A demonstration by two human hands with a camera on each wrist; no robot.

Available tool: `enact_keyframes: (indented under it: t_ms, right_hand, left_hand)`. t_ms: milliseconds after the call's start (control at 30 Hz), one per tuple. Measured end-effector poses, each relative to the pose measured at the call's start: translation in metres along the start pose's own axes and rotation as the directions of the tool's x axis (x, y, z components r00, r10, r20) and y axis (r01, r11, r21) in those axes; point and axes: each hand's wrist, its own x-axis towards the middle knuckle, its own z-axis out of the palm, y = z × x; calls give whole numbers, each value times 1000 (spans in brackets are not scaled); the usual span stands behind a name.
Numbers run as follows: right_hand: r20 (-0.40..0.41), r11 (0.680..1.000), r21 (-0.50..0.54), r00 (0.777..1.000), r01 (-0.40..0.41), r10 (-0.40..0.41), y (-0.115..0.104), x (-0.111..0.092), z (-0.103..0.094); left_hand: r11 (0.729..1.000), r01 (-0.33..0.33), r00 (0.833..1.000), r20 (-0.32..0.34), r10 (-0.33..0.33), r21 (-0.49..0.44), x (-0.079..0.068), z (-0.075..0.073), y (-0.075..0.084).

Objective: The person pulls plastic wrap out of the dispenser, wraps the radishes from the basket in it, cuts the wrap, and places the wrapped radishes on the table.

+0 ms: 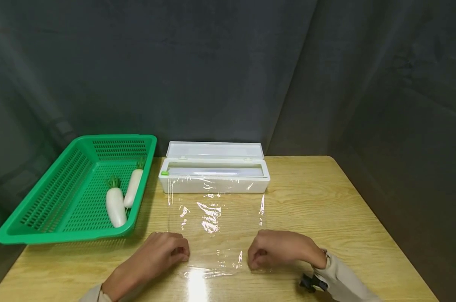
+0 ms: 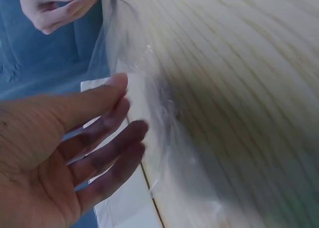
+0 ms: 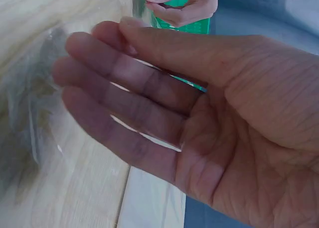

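Observation:
A clear sheet of plastic wrap (image 1: 213, 220) stretches over the table from a white dispenser box (image 1: 216, 186) to both hands. My left hand (image 1: 161, 251) pinches its near left corner between thumb and index finger. At the near right corner, my right hand (image 1: 279, 247) pinches the film the same way. In the left wrist view the film (image 2: 164, 118) hangs wrinkled past the left fingertips, the other fingers loosely bent. The right wrist view has the right hand's (image 3: 149, 98) thumb against the index finger. The box's lid (image 1: 214, 149) is raised, with the film roll (image 1: 216, 171) inside.
A green plastic basket (image 1: 77, 167) stands at the left of the wooden table (image 1: 307, 188), holding two white radishes (image 1: 116, 205) with green tops. A light green slider (image 1: 165, 173) sits at the box's left end. Dark curtains (image 1: 213, 75) hang behind the table.

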Motion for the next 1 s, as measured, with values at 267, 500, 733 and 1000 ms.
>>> enact_keyframes:
  t_ms: [267,500,733,1000]
  right_hand:
    - [-153,999,-34,988,12,-17,3,17,-14]
    - [-350,1000,11,937,22,-17,5,35,-25]
    - [-463,999,13,885,53,-41,6,47,-32]
    - [-514,998,32,857,55,-31,2,58,-36]
  left_hand:
    - [987,44,984,-175,-17,156,-3,1,-4]
    - [963,182,970,-195,-143,197,-8,3,-5]
    - [934,289,948,-198,-249,208,-12,6,-3]
    - [925,319,940,-196,-281,207,-15,10,-3]
